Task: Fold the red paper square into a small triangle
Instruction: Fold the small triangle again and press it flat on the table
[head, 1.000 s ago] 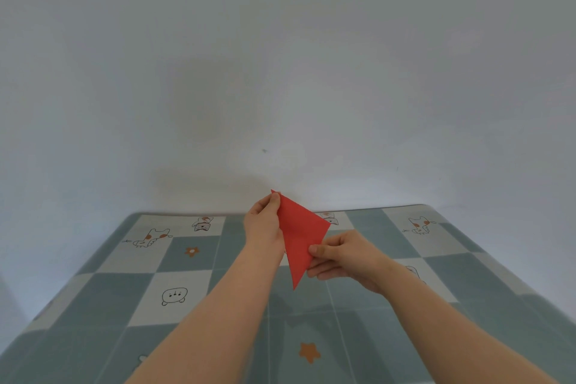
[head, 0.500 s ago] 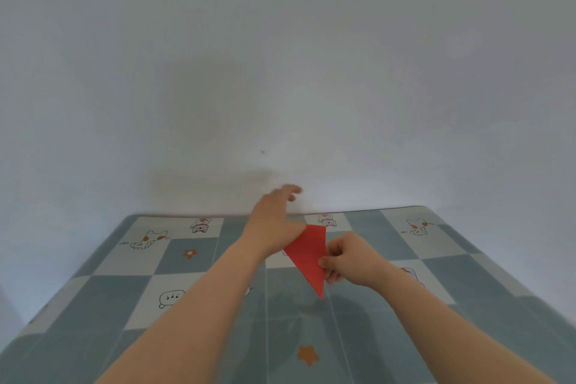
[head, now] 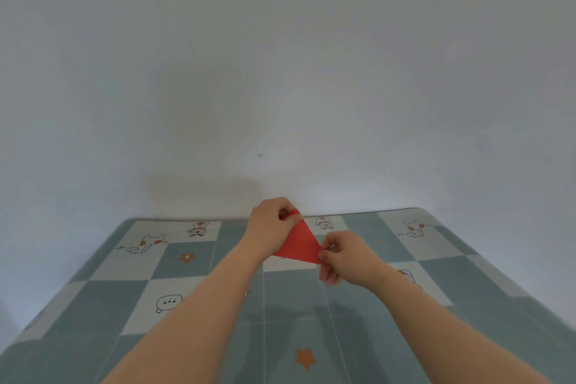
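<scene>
Head view: one frame, wide-angle, looking forward and down over both forearms.
Landmark: red paper (head: 300, 243), folded to a triangle, held in the air above the surface (head: 218, 305), near its far edge.
Surface: checked cloth, grey-green and pale squares, with cartoon animal prints and orange stars.
Wall (head: 280, 72): plain, pale, directly behind the paper; a few faint marks on it.
Obstructions: nothing lies between the camera and the paper except the two hands; the left hand hides the paper's left corner and part of its top.
Left hand (head: 270, 227): at the upper left of the paper, fingers curled closed over the top corner; a sliver of red shows between them.
Right hand (head: 349, 259): at the lower right of the paper, thumb and fingertips pinched closed on the right corner; lower fingers blurred.
Paper edge: bottom edge runs from under the left hand to the right grip, slightly tilted.
Contact with surface: paper appears clear of it; cannot tell for certain.
Counts: paper 1; hands 2; orange stars visible 2; cartoon figures at least 5, one partly hidden by the right forearm.
</scene>
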Tool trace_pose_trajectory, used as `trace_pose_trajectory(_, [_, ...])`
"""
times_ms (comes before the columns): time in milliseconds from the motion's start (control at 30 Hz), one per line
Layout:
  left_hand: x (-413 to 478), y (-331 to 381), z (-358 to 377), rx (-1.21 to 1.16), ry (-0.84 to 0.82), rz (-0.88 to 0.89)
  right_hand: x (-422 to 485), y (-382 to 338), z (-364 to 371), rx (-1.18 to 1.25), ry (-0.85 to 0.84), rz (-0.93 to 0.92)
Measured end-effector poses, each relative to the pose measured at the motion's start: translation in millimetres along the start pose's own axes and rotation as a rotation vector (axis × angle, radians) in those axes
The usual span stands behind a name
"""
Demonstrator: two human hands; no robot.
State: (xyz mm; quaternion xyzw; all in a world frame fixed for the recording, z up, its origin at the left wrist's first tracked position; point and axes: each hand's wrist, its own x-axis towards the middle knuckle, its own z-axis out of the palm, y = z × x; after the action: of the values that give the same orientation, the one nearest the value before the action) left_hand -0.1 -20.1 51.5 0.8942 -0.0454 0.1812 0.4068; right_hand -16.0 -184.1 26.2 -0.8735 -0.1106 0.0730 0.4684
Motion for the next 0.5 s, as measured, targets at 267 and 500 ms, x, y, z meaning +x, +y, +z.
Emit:
trace_pose_trajectory(267, [-1,-5,-7,-0.229,0.021,-0.133,-2,1,-3,0.188,0.057,0.051])
trace_pose_trajectory(500, [-7,-24,-15,-0.218,-0.176,-0.256,-1,8,-15,0.367,0.206,0.134])
